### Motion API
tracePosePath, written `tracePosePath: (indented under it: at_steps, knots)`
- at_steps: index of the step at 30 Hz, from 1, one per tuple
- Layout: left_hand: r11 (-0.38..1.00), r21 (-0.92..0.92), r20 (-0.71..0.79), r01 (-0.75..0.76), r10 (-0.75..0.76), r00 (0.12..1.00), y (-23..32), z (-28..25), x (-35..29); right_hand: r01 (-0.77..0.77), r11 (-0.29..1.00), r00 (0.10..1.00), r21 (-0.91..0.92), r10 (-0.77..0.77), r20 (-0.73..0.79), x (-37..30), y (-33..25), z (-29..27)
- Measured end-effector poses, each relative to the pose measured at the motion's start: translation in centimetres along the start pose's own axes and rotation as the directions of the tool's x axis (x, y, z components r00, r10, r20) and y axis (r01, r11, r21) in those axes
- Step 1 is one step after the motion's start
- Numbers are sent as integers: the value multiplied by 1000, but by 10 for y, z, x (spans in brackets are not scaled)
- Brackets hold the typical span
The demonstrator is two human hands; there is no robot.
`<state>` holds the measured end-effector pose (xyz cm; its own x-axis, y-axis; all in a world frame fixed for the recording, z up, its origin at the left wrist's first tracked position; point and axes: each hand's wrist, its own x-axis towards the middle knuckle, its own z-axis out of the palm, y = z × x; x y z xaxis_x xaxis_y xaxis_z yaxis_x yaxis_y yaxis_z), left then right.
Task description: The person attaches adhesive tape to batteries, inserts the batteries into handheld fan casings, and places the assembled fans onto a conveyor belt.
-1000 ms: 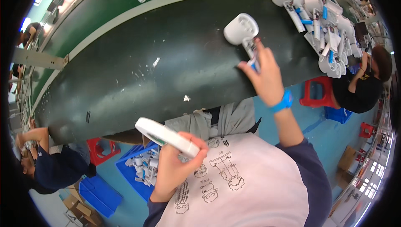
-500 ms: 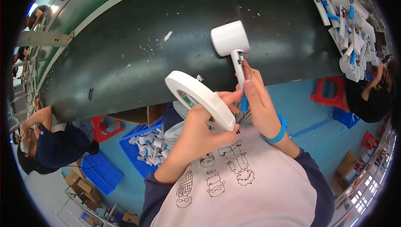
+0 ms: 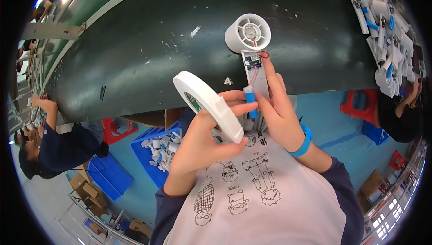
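My right hand (image 3: 282,121) is closed round the handle of a white handheld fan (image 3: 230,38), whose round head points away over the bench. The fan's open handle shows a small dark circuit board (image 3: 253,62) with thin red wires. A blue cylindrical battery (image 3: 250,98) lies at the handle's lower end, between the fingertips of both hands. My left hand (image 3: 193,143) grips a roll of white tape (image 3: 198,85), its fingers passing through the ring. That hand's fingertips also reach the battery. The underside of the handle is hidden by my right palm.
A dark green bench (image 3: 148,60) carries white scraps (image 3: 228,81) and a small black strip (image 3: 103,93). Many white fan parts are heaped (image 3: 382,24) at far right. A blue crate (image 3: 148,164) of parts stands below left. Co-workers sit at left and right, near red stools (image 3: 355,105).
The fan has turned in my right hand, so its spoked opening, circuit board and battery now face up. My left fingers have moved onto the battery, with the tape roll still held.
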<state>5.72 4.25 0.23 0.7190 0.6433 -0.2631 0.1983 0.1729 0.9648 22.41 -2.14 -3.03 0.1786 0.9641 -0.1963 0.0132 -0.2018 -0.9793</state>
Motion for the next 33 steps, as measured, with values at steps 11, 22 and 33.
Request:
tracePosePath:
  at_steps: [11, 22, 33]
  knots:
    - [994, -64, -73, 85, -90, 993, 2, -13, -5, 529, 658, 845, -536, -352, 402, 10, -26, -27]
    - [948, 85, 86, 307, -314, 945, 5, -18, -10, 431, 885, 863, -174, -348, 367, 37, -25, -36]
    - [804, 510, -26, 307, -342, 939, 12, -10, 2, 600, 720, 754, -348, -363, 548, 50, -42, -33]
